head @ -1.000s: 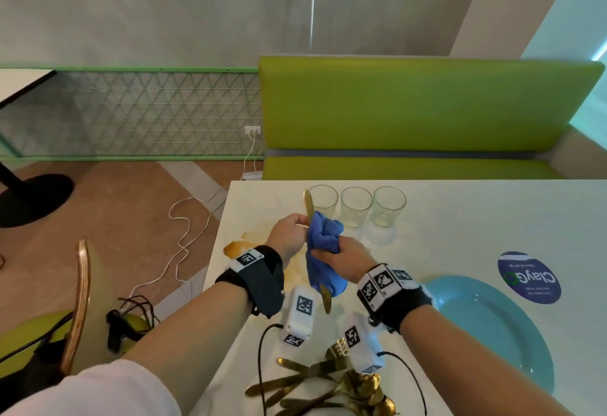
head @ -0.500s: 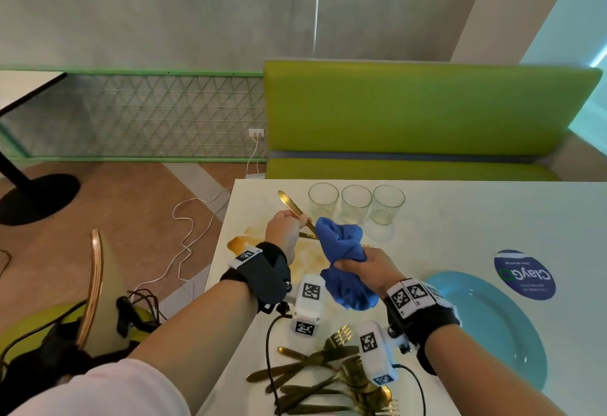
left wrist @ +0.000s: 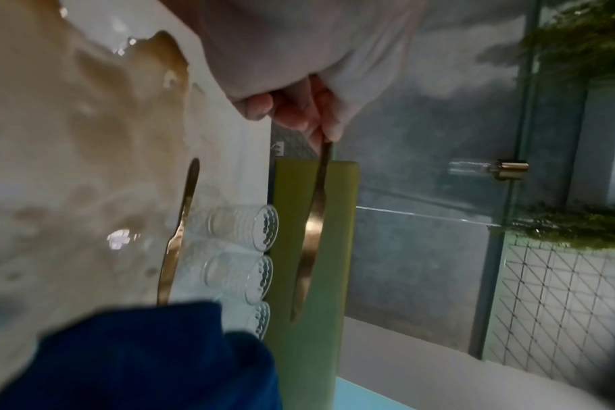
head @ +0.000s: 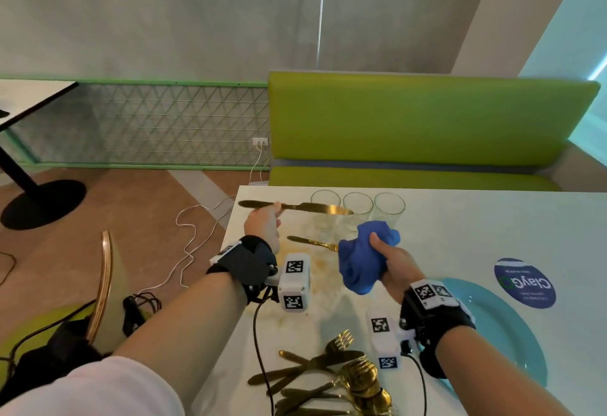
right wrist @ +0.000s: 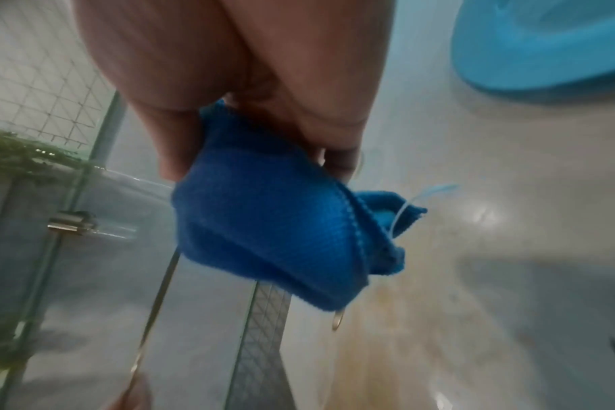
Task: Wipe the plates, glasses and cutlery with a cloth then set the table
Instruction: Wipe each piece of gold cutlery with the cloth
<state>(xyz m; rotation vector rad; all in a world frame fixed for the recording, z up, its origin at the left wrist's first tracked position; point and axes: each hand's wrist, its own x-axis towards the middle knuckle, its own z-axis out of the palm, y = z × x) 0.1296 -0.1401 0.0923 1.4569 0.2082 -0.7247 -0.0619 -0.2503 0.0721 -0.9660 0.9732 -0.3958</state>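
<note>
My left hand pinches a gold knife by its handle and holds it level above the table's far left corner, blade towards the three glasses. In the left wrist view the knife hangs from my fingertips. My right hand grips a bunched blue cloth, apart from the knife; the right wrist view shows the cloth gripped by thumb and fingers. A second gold piece of cutlery lies on the table, its end hidden behind the cloth. A light blue plate lies to the right.
A pile of gold forks, knives and spoons lies at the near edge of the white table. A brownish stain marks the table under my hands. A green bench stands behind. A round blue sticker is on the table.
The knife has come out of the cloth. My left hand carried it left and tipped it from upright to level, while my right hand moved right with the cloth.
</note>
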